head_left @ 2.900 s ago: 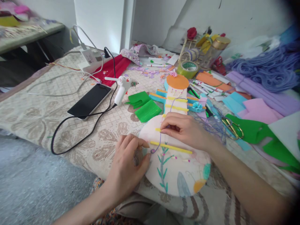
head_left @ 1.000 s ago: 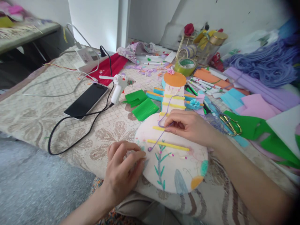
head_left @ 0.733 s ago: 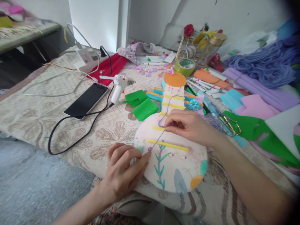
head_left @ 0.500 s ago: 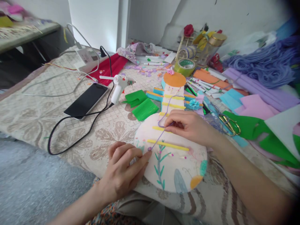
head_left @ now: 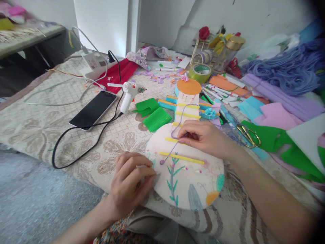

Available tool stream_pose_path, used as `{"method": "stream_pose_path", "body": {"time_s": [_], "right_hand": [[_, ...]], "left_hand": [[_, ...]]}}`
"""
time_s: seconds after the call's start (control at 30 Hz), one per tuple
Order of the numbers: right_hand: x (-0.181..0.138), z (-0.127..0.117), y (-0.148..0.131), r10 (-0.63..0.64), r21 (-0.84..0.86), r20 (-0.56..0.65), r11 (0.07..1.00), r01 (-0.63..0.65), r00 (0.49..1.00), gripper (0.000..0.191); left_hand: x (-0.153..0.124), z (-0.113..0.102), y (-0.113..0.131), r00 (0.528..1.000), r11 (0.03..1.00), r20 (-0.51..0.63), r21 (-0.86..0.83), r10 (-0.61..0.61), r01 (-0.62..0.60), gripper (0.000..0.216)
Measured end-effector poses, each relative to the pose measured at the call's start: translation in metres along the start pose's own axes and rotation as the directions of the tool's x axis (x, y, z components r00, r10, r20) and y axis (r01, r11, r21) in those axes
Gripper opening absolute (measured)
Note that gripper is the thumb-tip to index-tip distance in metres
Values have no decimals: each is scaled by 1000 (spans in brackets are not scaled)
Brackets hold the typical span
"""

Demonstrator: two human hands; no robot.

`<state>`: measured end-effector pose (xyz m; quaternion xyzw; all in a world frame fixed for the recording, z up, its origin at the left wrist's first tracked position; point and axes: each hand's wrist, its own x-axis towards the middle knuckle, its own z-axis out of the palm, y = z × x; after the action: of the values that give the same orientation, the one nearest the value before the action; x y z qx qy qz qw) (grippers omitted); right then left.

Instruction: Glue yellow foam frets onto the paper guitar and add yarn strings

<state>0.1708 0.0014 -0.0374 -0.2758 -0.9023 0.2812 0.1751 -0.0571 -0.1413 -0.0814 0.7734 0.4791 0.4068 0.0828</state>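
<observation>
A guitar-shaped paper craft (head_left: 188, 179) lies in front of me, with a round pale body painted with a green stem, a narrow neck and an orange top. Yellow strips cross it. A purple thread (head_left: 175, 142) runs down the neck to a pin near the body's left edge. My right hand (head_left: 203, 137) pinches this thread over the upper yellow strip. My left hand (head_left: 132, 183) rests at the body's left edge with curled fingers pressed together; whether they hold anything is hidden.
A white glue gun (head_left: 128, 93) and its black cable lie left of the craft, beside a dark phone (head_left: 93, 108). Green paper pieces (head_left: 153, 113), scissors (head_left: 250, 135), markers, a tape roll (head_left: 201, 72), coloured sheets and purple yarn crowd the right and back.
My left hand's fingers reached to the pin at the thread's lower end, then drew back a little and curled. My right hand kept its pinch on the thread.
</observation>
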Motion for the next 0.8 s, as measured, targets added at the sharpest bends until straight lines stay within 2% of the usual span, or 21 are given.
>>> {"method": "stream_pose_path", "body": {"time_s": [0.13, 0.33, 0.5, 0.8], "right_hand": [[0, 0, 0, -5, 11, -3, 1000, 5, 1000, 5], [-1, -1, 0, -9, 6, -2, 1000, 9, 1000, 4], [-2, -2, -1, 10, 30, -1, 999, -10, 1000, 4], [1, 0, 4, 50, 53, -11, 997, -49, 999, 5]], "left_hand": [[8, 6, 7, 974, 961, 38, -155, -224, 227, 16], [14, 17, 17, 922, 910, 20, -156, -387, 385, 21], [18, 20, 22, 897, 894, 10, -73, -442, 442, 18], [19, 19, 23, 904, 902, -2, -57, -428, 427, 16]]}}
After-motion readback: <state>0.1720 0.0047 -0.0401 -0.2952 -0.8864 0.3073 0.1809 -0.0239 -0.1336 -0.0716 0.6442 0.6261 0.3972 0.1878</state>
